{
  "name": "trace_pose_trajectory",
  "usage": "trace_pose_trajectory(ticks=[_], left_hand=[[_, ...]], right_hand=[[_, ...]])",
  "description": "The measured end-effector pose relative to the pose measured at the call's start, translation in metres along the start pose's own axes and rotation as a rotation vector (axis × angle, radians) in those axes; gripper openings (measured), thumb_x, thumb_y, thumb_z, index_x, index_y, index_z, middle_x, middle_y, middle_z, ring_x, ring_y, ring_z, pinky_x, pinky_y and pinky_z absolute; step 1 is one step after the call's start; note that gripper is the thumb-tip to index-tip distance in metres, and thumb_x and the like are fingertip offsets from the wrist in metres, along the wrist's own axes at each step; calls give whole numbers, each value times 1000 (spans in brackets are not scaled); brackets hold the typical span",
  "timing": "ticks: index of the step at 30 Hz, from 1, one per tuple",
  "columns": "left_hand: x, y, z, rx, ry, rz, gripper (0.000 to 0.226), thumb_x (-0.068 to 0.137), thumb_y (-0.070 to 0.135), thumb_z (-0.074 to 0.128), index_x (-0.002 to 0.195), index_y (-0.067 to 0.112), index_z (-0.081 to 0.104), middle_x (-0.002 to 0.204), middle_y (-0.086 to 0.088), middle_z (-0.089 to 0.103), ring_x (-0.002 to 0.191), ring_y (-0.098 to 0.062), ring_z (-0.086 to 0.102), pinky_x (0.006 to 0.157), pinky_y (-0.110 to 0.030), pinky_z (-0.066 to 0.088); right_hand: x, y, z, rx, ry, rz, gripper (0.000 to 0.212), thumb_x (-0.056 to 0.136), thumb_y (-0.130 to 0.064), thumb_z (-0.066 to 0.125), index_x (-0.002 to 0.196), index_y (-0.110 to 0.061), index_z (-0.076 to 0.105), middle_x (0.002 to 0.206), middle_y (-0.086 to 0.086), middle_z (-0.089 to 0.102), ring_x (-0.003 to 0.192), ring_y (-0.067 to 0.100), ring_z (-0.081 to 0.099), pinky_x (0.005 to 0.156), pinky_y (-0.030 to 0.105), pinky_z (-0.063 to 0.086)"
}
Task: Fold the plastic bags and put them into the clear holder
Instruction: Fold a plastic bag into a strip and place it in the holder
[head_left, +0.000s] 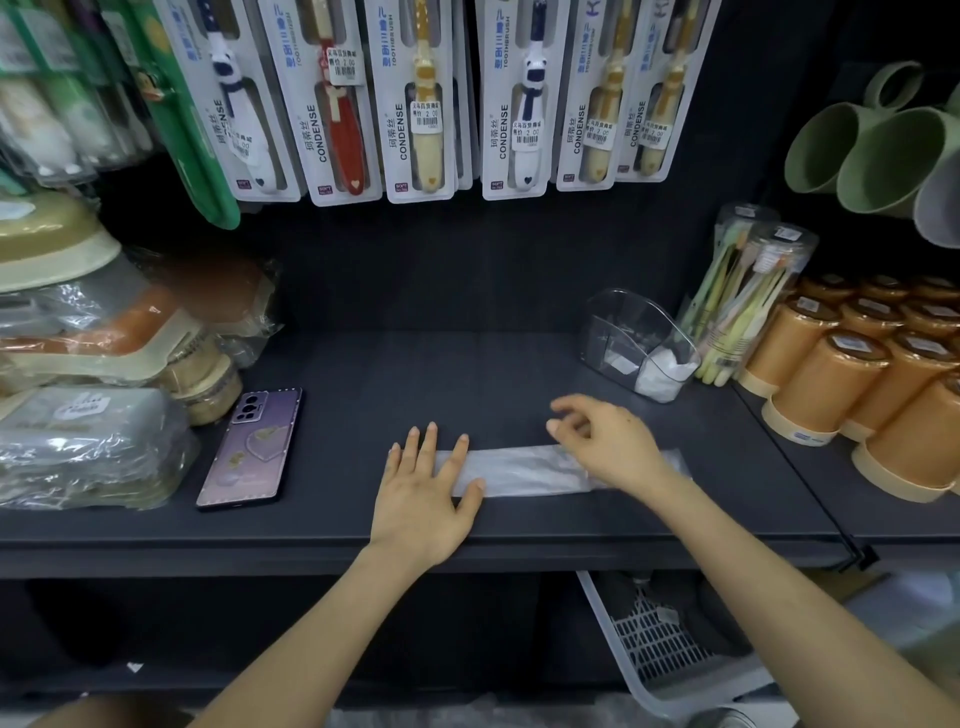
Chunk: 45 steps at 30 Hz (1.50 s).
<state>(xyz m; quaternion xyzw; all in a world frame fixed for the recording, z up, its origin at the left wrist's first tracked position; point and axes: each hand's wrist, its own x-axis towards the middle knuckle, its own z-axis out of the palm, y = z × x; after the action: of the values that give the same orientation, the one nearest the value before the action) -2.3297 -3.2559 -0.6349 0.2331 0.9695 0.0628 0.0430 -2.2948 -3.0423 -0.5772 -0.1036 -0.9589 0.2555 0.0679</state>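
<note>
A clear plastic bag (524, 470), folded into a long narrow strip, lies flat on the dark shelf (415, 374) near its front edge. My left hand (423, 486) presses its left end down with straight, spread fingers. My right hand (605, 441) hovers over the strip's right half with loosely curled fingers, holding nothing. The clear holder (636, 343) stands at the back right of the shelf, and white folded bags lie inside it.
A purple phone (252, 447) lies left of the bag. Wrapped packages (88, 441) pile up at the far left. Orange cups (852, 374) and a toothbrush pack (743, 301) crowd the right. Carded toothbrushes (426, 98) hang above. A white basket (660, 644) sits below.
</note>
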Motion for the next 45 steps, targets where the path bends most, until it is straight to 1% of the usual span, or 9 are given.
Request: trace_pose_trajectory(ticks=[2, 5, 8, 14, 20, 29, 34, 41, 45], left_hand=[[0, 1, 0, 7, -3, -5, 87, 72, 67, -16, 152, 35, -5, 161, -7, -11, 148, -22, -14, 120, -37, -11], [0, 1, 1, 1, -13, -2, 93, 66, 70, -18, 152, 35, -7, 161, -7, -13, 147, -22, -16, 119, -37, -11], [1, 0, 0, -3, -17, -2, 94, 64, 70, -18, 152, 36, -6, 161, -7, -13, 148, -22, -15, 119, -36, -11], [1, 0, 1, 17, -4, 0, 83, 76, 70, -12, 152, 36, -6, 161, -8, -11, 148, -23, -14, 120, -37, -10], [0, 1, -2, 27, -10, 2, 64, 97, 60, 14, 153, 34, -3, 161, -9, -10, 148, -23, -13, 120, -37, -9], [2, -2, 2, 52, 0, 6, 75, 86, 68, -5, 153, 34, -5, 161, -8, -9, 148, -23, -12, 120, -38, -8], [2, -4, 1, 36, -12, 17, 95, 66, 70, -18, 153, 34, -4, 161, -7, -10, 148, -23, -12, 120, -37, -8], [18, -24, -12, -63, -65, 110, 92, 72, 79, 3, 151, 32, -9, 161, -3, -10, 148, -18, -14, 117, -30, -10], [13, -5, -22, -123, 316, 229, 74, 78, 60, 34, 133, 16, 57, 141, -11, 50, 132, -36, 45, 113, -41, 27]], right_hand=[[-10, -6, 16, -296, 258, -271, 41, 91, -34, 42, 118, -16, 67, 113, 0, 70, 105, 25, 65, 94, 42, 48], [-27, -22, 56, -504, 47, -453, 57, 89, -37, 25, 125, -14, 64, 129, 5, 62, 122, 23, 57, 109, 53, 31], [-40, -12, 63, -466, -184, -291, 88, 85, -57, -20, 152, -19, 24, 159, -1, 20, 147, 15, 14, 114, 43, -16], [-60, 58, 10, -582, -123, -38, 117, 59, -61, -48, 154, -26, 11, 161, -7, 10, 148, 13, 2, 113, 46, -18], [-48, -8, 45, -473, 12, -229, 81, 98, -49, -7, 136, -9, 53, 139, 10, 53, 132, 27, 47, 111, 50, 7], [-56, 36, 23, -490, -135, -146, 107, 67, -61, -41, 153, -26, 12, 161, -5, 11, 149, 15, 3, 115, 48, -16], [-37, 45, 7, -384, 291, -63, 59, 90, -42, 29, 114, -6, 68, 110, 11, 70, 101, 33, 64, 104, 53, 35], [-43, 70, -19, -275, 35, 145, 16, 84, -36, 66, 94, -24, 71, 103, 1, 63, 105, 25, 53, 91, 34, 39], [-51, 69, -17, -158, -4, 90, 19, 81, -26, 69, 64, -27, 61, 88, 0, 66, 95, 22, 58, 90, 34, 43]])
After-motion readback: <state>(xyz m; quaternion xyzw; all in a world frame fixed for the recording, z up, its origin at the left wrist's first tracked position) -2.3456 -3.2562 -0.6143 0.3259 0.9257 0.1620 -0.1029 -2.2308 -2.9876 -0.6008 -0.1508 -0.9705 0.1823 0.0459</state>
